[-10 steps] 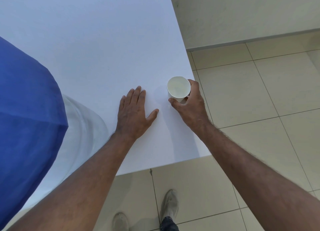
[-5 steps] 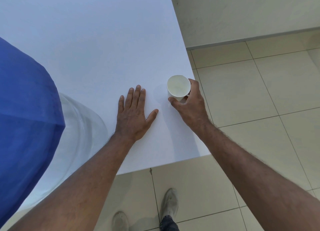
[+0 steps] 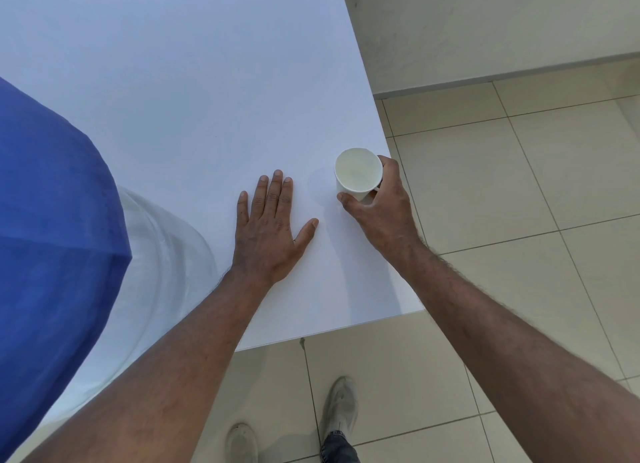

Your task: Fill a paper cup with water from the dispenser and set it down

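A white paper cup (image 3: 358, 171) stands upright near the right edge of the white table (image 3: 180, 91). My right hand (image 3: 381, 213) is wrapped around its lower side, thumb on the near left and fingers on the right. I cannot tell whether there is water in the cup. My left hand (image 3: 270, 230) lies flat on the table, palm down and fingers spread, just left of the cup and not touching it. A large blue water bottle (image 3: 52, 234) with a clear neck (image 3: 162, 254) fills the left side.
The table's right edge runs just past the cup, and its near edge (image 3: 329, 331) lies below my forearms. Beige floor tiles (image 3: 519, 220) and a pale wall lie to the right. My shoes (image 3: 339, 410) show at the bottom.
The cup and my right hand have shifted very slightly away along the table. My left hand has stayed flat in place.
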Demonstrator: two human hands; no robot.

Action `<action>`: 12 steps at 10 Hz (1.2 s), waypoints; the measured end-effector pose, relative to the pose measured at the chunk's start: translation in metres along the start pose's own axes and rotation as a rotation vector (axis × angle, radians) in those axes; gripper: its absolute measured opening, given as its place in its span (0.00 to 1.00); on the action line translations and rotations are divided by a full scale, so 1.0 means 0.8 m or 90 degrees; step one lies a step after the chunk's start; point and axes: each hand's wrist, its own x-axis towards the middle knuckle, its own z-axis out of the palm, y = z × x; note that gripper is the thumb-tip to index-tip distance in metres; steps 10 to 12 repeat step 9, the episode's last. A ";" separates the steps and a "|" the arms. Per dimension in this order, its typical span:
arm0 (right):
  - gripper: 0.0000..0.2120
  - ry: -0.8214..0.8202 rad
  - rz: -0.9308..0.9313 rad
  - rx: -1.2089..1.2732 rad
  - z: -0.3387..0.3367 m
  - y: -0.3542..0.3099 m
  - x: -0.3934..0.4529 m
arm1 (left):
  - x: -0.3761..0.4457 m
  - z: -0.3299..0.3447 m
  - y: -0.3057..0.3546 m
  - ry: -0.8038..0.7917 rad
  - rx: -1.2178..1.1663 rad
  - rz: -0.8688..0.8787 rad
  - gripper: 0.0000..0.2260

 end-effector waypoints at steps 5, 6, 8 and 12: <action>0.34 -0.004 0.001 -0.001 -0.001 -0.001 0.001 | -0.001 -0.001 0.000 -0.004 0.003 0.000 0.39; 0.34 -0.007 0.005 0.003 -0.002 -0.003 -0.001 | -0.003 -0.002 0.000 -0.010 0.010 0.001 0.38; 0.42 -0.056 -0.012 0.028 -0.011 -0.003 -0.007 | -0.001 -0.004 0.001 -0.014 0.004 0.005 0.37; 0.43 -0.081 -0.065 -0.025 -0.021 -0.008 -0.021 | -0.008 -0.006 0.002 0.031 0.006 -0.001 0.37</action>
